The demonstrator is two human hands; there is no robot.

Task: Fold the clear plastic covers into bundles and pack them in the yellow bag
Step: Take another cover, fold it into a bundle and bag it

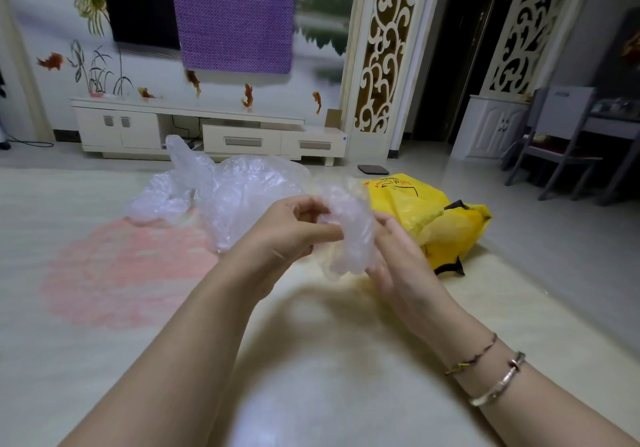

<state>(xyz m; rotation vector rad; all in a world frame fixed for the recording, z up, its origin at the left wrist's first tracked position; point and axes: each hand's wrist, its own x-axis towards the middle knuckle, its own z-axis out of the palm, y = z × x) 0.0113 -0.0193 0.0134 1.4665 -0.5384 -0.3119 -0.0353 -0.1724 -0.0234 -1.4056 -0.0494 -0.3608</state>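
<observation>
Cover (351,228) bunched, pinched by left hand (294,228); right hand (398,252) flat against it. Pile (214,190) unfolded; bag (436,218) at mat's right edge, contents unseen.

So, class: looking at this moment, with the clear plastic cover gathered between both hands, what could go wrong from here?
1. The crinkled clear plastic cover is thin and slippery; the left hand pinches it and the right hand only backs it, so the bundle may spring loose.
2. The yellow plastic bag lies slumped on the floor; packing one-handed may be awkward.
3. The loose pile of clear plastic behind could snag or drift.
</observation>
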